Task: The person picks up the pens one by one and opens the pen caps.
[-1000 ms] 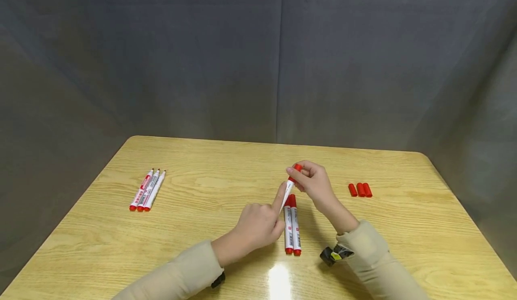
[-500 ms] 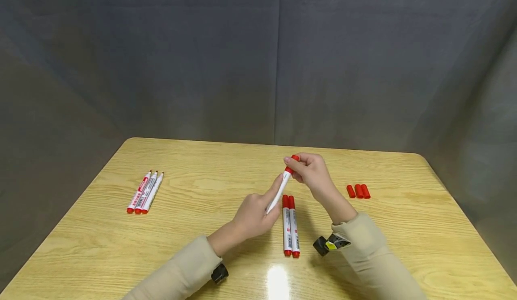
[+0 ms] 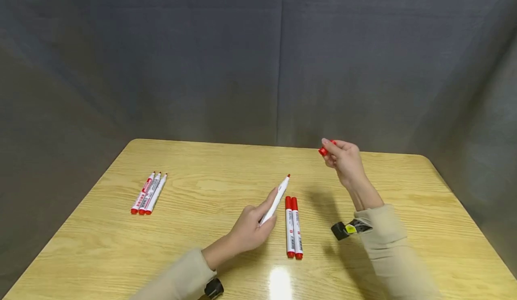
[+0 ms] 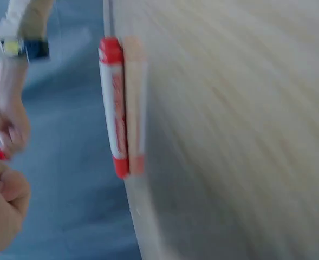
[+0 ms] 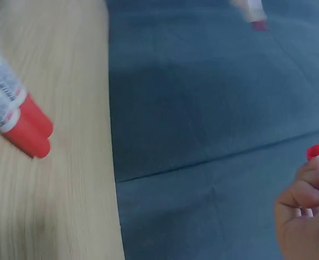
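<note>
My left hand (image 3: 248, 228) holds an uncapped marker (image 3: 276, 199) with a white barrel, its red tip pointing up and away. Its index finger lies along the barrel. Farther right and higher, my right hand (image 3: 347, 161) pinches a red cap (image 3: 326, 148) between thumb and fingers; the cap also shows in the right wrist view, the red cap (image 5: 317, 151) with its open end visible. Between the hands, two capped red markers (image 3: 294, 228) lie side by side on the table, just right of the left hand.
Three uncapped markers (image 3: 148, 194) lie together on the left of the wooden table (image 3: 202, 179). A dark grey curtain (image 3: 202, 67) hangs behind the table's far edge. Both wrists wear small black cameras, such as the right wrist camera (image 3: 340, 231).
The cap has come off the marker. My right hand has moved right and away with it, while the left hand keeps the bare marker; the loose caps at right are now hidden behind the right arm.
</note>
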The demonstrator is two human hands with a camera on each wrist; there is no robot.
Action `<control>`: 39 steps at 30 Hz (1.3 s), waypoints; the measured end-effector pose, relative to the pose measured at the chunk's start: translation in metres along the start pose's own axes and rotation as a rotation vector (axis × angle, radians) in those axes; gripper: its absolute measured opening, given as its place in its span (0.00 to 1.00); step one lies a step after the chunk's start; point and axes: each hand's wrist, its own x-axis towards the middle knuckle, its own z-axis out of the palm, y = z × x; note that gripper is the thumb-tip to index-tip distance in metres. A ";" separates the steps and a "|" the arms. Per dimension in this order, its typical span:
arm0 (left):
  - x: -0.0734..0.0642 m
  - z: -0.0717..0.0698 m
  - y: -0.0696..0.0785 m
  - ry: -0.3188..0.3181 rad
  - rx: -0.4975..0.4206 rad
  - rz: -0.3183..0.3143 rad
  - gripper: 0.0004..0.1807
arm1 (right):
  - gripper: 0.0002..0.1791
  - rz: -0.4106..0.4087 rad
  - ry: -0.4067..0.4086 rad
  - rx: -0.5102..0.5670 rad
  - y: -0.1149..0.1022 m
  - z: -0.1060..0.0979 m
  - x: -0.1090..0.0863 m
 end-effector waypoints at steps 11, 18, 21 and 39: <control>-0.004 -0.018 -0.007 0.053 -0.038 -0.093 0.31 | 0.15 -0.026 -0.124 -0.271 -0.003 0.007 -0.012; 0.000 -0.042 0.002 0.101 -0.080 -0.159 0.29 | 0.12 -0.047 -0.187 -0.339 -0.012 0.006 -0.021; 0.000 -0.055 0.009 0.115 -0.087 -0.183 0.28 | 0.09 -0.044 -0.211 -0.364 -0.015 0.005 -0.024; -0.031 -0.115 -0.035 0.216 0.124 -0.308 0.25 | 0.09 -0.038 -0.222 -0.409 -0.020 -0.006 -0.028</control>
